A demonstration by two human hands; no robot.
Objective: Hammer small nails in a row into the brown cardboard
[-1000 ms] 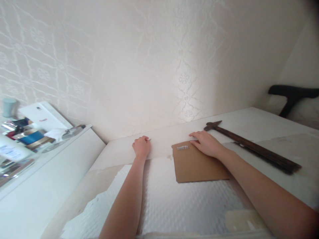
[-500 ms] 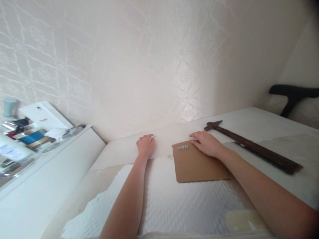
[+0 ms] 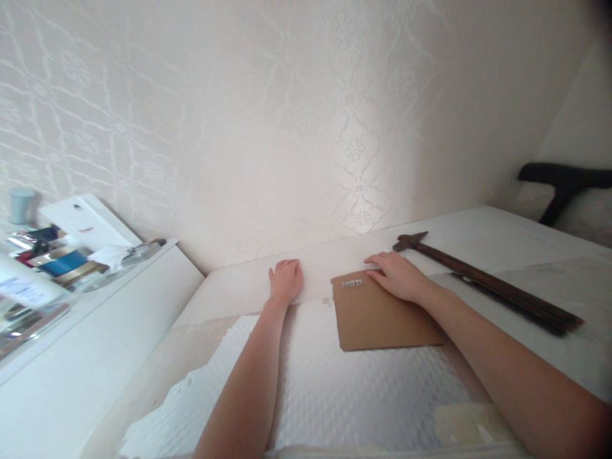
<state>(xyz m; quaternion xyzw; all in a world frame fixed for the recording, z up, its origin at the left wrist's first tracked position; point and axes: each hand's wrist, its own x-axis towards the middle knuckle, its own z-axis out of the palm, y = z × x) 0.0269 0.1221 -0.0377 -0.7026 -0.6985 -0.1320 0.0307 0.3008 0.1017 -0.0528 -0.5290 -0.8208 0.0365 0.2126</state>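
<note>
My left hand (image 3: 285,280) rests palm down on the white tabletop, left of a square of brown cardboard (image 3: 387,319). Its fingers look bent and drawn together, and whatever they hold, if anything, is hidden beneath them. Along the cardboard's upper left edge lies a short row of small silvery pieces (image 3: 352,284), perhaps screws, too small to tell for sure. My right hand (image 3: 399,275) lies over the cardboard's upper right part, fingers and thumb stretched out and apart, just right of that row. Beyond it is a dark hammer (image 3: 482,277) with a long handle.
A wallpapered wall (image 3: 268,159) closes off the back. On the left, a higher white cabinet (image 3: 143,319) carries a white box (image 3: 88,220), a blue roll (image 3: 67,261) and other clutter. Textured white sheeting (image 3: 344,401) covers the near tabletop. A black T-shaped support (image 3: 557,178) stands far right.
My left hand has turned and shifted slightly right; the small pale thing that stuck out from its fingers is out of sight. My right hand, the cardboard and the hammer look unchanged.
</note>
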